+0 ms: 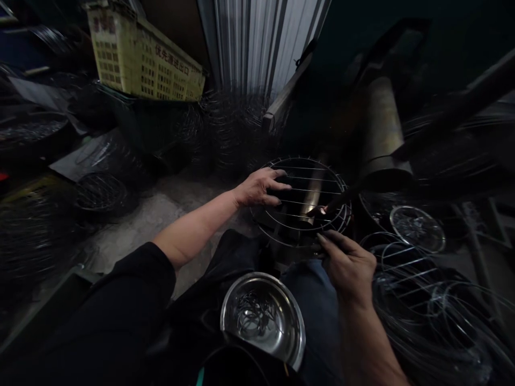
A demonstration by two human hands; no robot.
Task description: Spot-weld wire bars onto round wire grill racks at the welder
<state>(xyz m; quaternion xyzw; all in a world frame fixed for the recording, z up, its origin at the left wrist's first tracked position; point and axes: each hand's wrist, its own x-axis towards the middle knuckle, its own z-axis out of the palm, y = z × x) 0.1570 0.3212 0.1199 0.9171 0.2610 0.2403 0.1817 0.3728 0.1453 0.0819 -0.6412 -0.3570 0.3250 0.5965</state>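
A round wire grille [317,177] with parallel cross wires sits in front of me on a welding machine's dark electrode arm [341,199]. My left hand [259,187] grips the grille's left rim, fingers curled over the wires. My right hand [348,262] is at the grille's near right edge, fingers pinched together on the rim wire. A small bright glow [322,210] shows where the arm's tip meets the wires above a brass cylinder [311,201].
A steel bowl [263,316] with small wire pieces rests on my lap. Stacks of wire rings and grilles [418,279] lie at right, more wire coils [100,193] at left. A yellow plastic crate [140,56] stands behind, beside a corrugated metal sheet [261,43].
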